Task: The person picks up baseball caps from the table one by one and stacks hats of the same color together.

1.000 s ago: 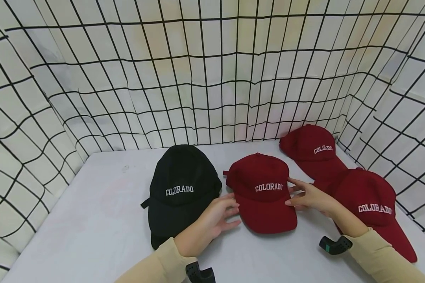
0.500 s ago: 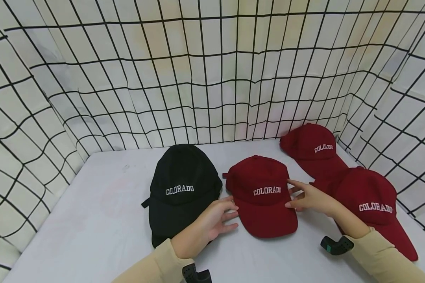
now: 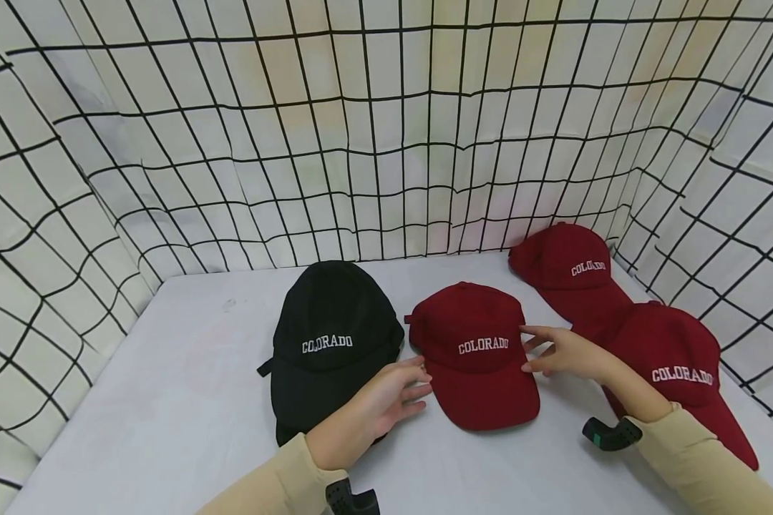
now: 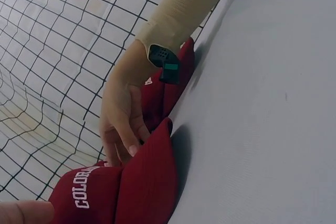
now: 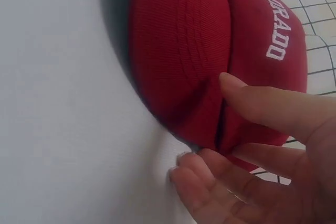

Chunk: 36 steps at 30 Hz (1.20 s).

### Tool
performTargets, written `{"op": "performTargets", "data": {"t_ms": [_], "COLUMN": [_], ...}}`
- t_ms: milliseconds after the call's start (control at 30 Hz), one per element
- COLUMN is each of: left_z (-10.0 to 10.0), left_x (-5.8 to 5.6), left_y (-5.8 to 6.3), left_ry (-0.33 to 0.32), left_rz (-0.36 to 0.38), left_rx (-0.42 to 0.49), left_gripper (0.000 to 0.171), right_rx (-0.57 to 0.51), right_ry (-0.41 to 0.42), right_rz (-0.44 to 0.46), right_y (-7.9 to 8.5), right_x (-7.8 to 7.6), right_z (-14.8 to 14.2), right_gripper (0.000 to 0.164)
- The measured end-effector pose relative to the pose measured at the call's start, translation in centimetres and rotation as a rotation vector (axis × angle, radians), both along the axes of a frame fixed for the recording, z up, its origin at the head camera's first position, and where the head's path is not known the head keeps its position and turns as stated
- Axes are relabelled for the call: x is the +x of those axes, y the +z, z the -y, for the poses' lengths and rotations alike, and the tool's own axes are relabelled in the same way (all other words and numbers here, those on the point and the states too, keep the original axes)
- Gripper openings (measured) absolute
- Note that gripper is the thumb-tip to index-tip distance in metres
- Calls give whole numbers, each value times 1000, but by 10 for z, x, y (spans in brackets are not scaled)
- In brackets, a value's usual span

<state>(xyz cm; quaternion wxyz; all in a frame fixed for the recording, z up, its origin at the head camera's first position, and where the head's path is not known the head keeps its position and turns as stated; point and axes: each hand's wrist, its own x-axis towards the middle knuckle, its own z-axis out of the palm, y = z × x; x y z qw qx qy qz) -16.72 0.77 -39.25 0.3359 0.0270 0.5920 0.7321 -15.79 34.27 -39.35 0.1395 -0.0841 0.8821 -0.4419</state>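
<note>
A red baseball cap (image 3: 470,350) lettered COLORADO sits upright on the white table, its brim toward me. My left hand (image 3: 389,400) is at its left side, fingers spread and loosely bent by the brim. At the right side is my right hand (image 3: 563,352), its thumb and fingertips right at the cap's edge. In the right wrist view, the thumb (image 5: 239,90) lies at the seam of brim and crown, the other fingers loosely bent beside the brim. A black COLORADO cap (image 3: 335,307) stands just left, partly behind my left hand and forearm.
Two more red caps stand at the right: one in the back corner (image 3: 560,257), one nearer (image 3: 670,350) behind my right forearm. Black wire grid panels (image 3: 386,143) backed with white rise at the back and both sides of the white tabletop (image 3: 167,386).
The middle red cap has shifted slightly left and toward me, its lettering turning a little. My left hand has drawn slightly left; the right hand stays at the cap's right edge.
</note>
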Motion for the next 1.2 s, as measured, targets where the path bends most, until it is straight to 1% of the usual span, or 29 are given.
{"op": "performTargets", "data": {"t_ms": [133,267,400,533,633,733,900,1033,1200], "left_z": [5,10,12,7,-1,-12,-33,-53,-79], "left_x": [1,3,3,0,-1,-3,-3,1,8], "left_y": [2,5,11,20,25,29,33,35,33], "left_ry": [-15,-37,-55,-51,-53,-71,-104,-114,-118], "left_rz": [-30,-77,-116,-124,-123,-115,-102,-77,-49], "left_rx": [-7,-14,7,51,74,95,127,149,154], "left_gripper": [62,62,64,62,60,59,58,54,52], "right_rx": [21,31,64,81,73,67,120,167,227], "right_ry": [15,3,-33,-62,-70,-77,-103,-134,-170], "right_rz": [-40,-74,-106,-137,-162,-178,-202,-222,-261], "right_y": [5,14,28,44,55,62,70,73,79], "right_x": [-3,-5,-6,-6,-3,1,13,25,40], "right_z": [-2,-6,-8,-12,-17,-24,-38,-50,-67], "right_gripper": [70,59,55,52,50,49,48,47,45]}}
